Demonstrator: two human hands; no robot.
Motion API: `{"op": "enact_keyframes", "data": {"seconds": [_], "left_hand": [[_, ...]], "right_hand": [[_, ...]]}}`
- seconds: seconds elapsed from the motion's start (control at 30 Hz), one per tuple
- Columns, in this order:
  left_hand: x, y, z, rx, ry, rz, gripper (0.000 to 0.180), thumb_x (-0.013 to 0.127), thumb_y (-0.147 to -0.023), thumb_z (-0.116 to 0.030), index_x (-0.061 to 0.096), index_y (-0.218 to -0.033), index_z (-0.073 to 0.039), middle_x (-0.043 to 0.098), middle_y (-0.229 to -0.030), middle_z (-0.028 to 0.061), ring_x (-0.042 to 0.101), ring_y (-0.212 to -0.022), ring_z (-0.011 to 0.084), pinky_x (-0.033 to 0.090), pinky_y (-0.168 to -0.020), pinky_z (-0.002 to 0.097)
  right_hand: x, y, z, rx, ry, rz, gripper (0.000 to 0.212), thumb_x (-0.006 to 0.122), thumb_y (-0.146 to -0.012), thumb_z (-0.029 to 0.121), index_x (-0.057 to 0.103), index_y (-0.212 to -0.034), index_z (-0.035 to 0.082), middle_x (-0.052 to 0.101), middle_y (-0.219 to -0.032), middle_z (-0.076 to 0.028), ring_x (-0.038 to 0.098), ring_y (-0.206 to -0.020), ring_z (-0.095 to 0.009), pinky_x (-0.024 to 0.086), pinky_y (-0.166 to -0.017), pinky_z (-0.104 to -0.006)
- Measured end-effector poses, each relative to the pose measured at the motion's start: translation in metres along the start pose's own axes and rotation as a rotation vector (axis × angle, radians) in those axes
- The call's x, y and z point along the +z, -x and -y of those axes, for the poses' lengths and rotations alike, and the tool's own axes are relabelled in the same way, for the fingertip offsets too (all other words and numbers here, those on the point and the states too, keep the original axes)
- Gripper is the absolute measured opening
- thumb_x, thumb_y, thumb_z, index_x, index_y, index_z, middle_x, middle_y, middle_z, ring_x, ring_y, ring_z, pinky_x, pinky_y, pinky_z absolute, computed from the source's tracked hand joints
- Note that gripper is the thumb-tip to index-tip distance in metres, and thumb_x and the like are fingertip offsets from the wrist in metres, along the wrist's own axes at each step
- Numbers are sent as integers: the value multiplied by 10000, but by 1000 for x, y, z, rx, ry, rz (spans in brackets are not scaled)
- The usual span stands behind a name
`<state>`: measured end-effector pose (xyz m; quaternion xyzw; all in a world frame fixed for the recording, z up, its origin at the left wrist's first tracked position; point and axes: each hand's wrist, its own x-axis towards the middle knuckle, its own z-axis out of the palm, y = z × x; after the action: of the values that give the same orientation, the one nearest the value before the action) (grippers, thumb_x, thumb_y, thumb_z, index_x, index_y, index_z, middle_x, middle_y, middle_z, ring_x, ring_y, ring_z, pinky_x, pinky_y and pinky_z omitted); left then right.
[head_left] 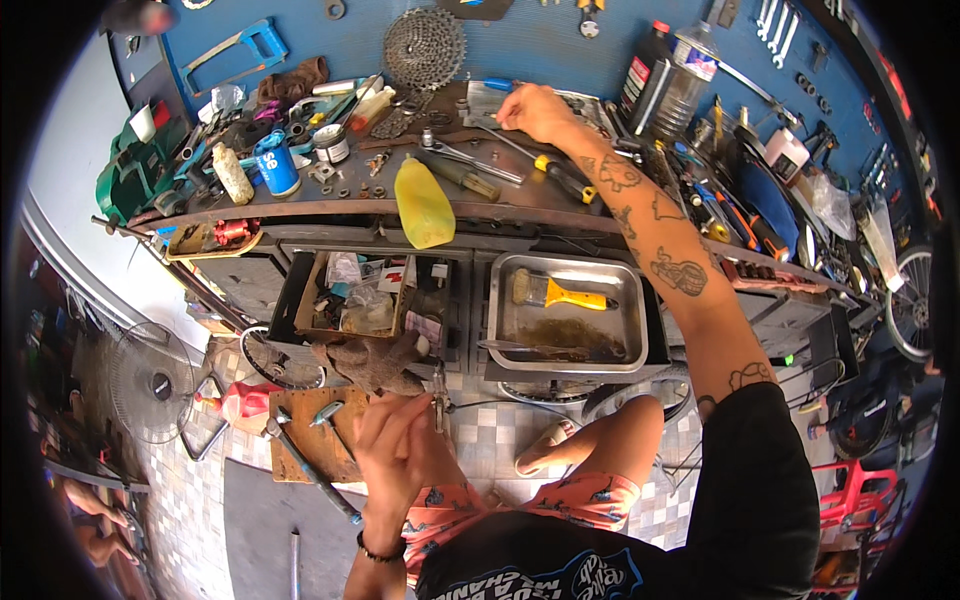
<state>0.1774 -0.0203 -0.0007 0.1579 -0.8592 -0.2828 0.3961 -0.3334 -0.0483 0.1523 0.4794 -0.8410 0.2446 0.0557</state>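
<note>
While holding the left hand [390,455] half-curled just below the brown, crumpled rag [365,365], apparently draped at the drawer [290,305] front for easy reach, cannot tell whether pinching the metal piece [439,395] alongside. Stretches the right hand [540,112] over the bench [500,213], with bent fingers near the screwdriver [570,182] tip; cannot tell whether grasping anything.

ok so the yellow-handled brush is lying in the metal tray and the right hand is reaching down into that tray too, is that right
Not quite: the right hand isn't in the metal tray. The head view shows it up over the back of the workbench. The yellow-handled brush does lie in the tray.
</note>
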Motion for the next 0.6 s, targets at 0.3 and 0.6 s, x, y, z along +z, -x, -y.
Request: {"op": "enact_keyframes", "data": {"seconds": [0.3, 0.6], "left_hand": [[-13, 53, 27, -342, 94, -14, 216, 720, -986, -14, 777, -1193, 8, 751, -938, 121, 691, -866, 228, 540, -829, 371], [7, 18, 13, -146, 182, -3, 257, 728, -943, 12, 771, -1196, -11, 752, -987, 138, 716, -894, 278, 534, -860, 372]], "right_hand": [[-18, -7, -18, 184, 377, 148, 394, 864, -885, 412, 819, -1162, 135, 804, -1222, -134, 744, -1185, -338, 580, -1004, -458], [-31, 9, -27, -15, 278, -226, 333, 854, -842, 421, 834, -1032, 148, 813, -918, -150, 787, -895, -381, 627, -856, -468]]}}
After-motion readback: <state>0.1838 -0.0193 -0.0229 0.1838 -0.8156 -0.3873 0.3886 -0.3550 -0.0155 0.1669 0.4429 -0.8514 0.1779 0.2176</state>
